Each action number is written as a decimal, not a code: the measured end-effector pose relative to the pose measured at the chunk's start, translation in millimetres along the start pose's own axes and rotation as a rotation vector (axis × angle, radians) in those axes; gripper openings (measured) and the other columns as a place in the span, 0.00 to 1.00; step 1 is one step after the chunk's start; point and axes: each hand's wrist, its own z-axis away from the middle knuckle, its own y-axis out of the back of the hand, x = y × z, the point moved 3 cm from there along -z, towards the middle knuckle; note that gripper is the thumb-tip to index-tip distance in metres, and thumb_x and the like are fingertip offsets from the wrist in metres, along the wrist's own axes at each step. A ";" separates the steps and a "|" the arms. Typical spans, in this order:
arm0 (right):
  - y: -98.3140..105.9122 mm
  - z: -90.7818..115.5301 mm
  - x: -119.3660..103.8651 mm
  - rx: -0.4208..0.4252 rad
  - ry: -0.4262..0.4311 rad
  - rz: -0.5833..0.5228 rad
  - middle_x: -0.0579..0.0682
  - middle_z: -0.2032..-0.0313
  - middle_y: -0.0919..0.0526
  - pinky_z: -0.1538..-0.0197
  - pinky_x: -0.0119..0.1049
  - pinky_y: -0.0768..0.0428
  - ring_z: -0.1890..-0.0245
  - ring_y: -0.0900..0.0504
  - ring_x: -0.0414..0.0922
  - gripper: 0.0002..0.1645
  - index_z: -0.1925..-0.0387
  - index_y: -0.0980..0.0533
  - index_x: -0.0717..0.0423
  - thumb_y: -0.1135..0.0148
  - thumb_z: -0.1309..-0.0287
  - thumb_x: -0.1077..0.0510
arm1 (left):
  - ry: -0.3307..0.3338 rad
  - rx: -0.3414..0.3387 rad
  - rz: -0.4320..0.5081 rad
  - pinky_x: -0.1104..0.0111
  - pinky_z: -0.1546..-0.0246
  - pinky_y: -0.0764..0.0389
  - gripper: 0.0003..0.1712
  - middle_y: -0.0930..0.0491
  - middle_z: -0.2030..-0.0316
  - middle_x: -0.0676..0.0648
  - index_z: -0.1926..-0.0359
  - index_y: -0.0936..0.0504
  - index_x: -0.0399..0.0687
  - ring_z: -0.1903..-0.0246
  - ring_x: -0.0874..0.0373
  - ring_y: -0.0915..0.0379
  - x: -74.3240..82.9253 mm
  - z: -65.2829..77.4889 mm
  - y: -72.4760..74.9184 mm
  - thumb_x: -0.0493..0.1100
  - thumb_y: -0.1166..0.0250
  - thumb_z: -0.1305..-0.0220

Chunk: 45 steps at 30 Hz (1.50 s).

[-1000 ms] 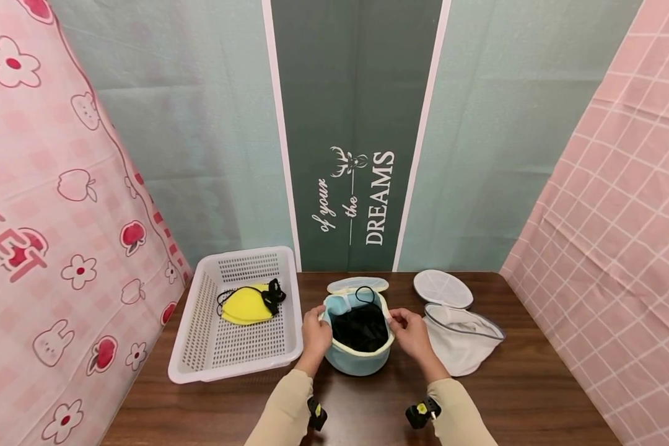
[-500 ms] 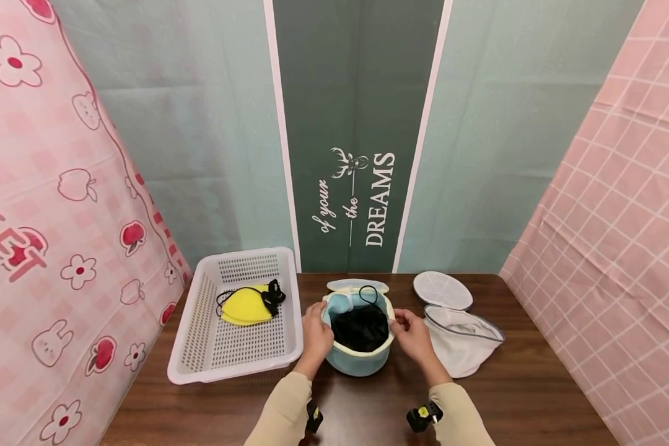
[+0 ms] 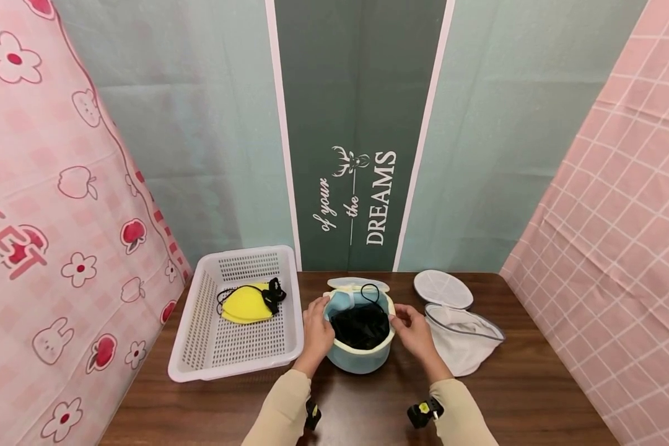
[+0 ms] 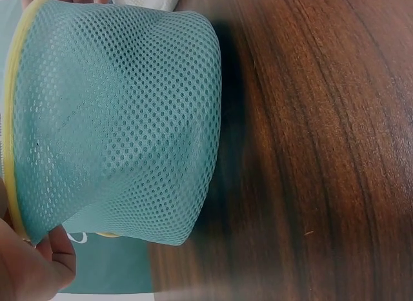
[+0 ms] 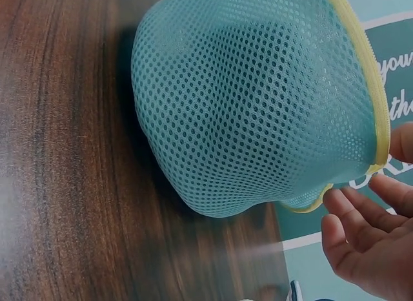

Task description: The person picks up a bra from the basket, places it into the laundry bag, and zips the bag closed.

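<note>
A light-blue mesh laundry bag (image 3: pixel 358 362) with a yellow zip rim stands upright on the table, its round lid (image 3: pixel 362 284) folded back behind it. Black fabric (image 3: pixel 362 328) lies inside, and a thin black cord loop (image 3: pixel 370 293) sticks up from it. My left hand (image 3: pixel 316 334) pinches the rim on the left side; the left wrist view shows the thumb and fingers around the yellow edge. On the opposite side my right hand (image 3: pixel 412 333) holds the rim between thumb and index finger, its other fingers loosely curled in the right wrist view.
At left a white perforated basket (image 3: pixel 186 334) holds a yellow item (image 3: pixel 248 305) with black cords. To the right lies a white mesh bag (image 3: pixel 457 347) with grey trim, its round lid (image 3: pixel 443 288) open behind it. Fabric curtains (image 3: pixel 619 217) border the brown table.
Both hands stay at the blue bag's rim. The left hand has shifted very slightly, and the rim and cord loop have moved a little; the opening looks slightly rounder.
</note>
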 end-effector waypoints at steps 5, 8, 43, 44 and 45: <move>-0.6 -6.7 1.5 0.014 -0.017 -0.013 0.60 0.58 0.20 0.57 0.41 0.26 0.58 0.23 0.52 0.20 0.50 0.26 0.67 0.40 0.41 0.60 | -0.001 0.003 -0.004 0.52 0.55 0.32 0.27 0.33 0.44 0.36 0.43 0.29 0.32 0.52 0.41 0.37 0.0 -1.3 0.8 0.19 0.52 0.44; -1.3 -11.8 2.1 0.019 -0.032 -0.019 0.60 0.58 0.20 0.55 0.43 0.27 0.57 0.23 0.51 0.19 0.50 0.26 0.67 0.40 0.41 0.59 | 0.000 0.002 0.005 0.52 0.54 0.32 0.27 0.33 0.44 0.36 0.43 0.29 0.32 0.52 0.40 0.37 0.1 -1.5 0.5 0.19 0.52 0.44; -18.4 -71.3 26.3 -0.164 -0.307 -0.262 0.65 0.40 0.35 0.44 0.52 0.35 0.41 0.36 0.59 0.28 0.37 0.37 0.65 0.58 0.30 0.51 | 0.061 -0.069 0.024 0.50 0.49 0.34 0.29 0.35 0.43 0.37 0.42 0.30 0.33 0.45 0.38 0.40 1.7 -2.9 0.2 0.18 0.52 0.46; -19.1 -72.8 27.6 -0.176 -0.315 -0.273 0.65 0.39 0.37 0.43 0.52 0.36 0.40 0.38 0.59 0.28 0.37 0.38 0.65 0.58 0.30 0.52 | 0.057 -0.069 0.023 0.50 0.49 0.34 0.29 0.35 0.43 0.37 0.42 0.30 0.33 0.45 0.38 0.40 1.6 -2.6 0.2 0.18 0.52 0.46; -19.8 -74.7 29.0 -0.189 -0.319 -0.280 0.65 0.38 0.38 0.42 0.52 0.38 0.39 0.39 0.59 0.28 0.36 0.39 0.66 0.58 0.30 0.53 | 0.053 -0.070 0.021 0.50 0.50 0.34 0.29 0.34 0.43 0.37 0.42 0.30 0.33 0.45 0.38 0.40 1.4 -2.3 0.2 0.18 0.52 0.46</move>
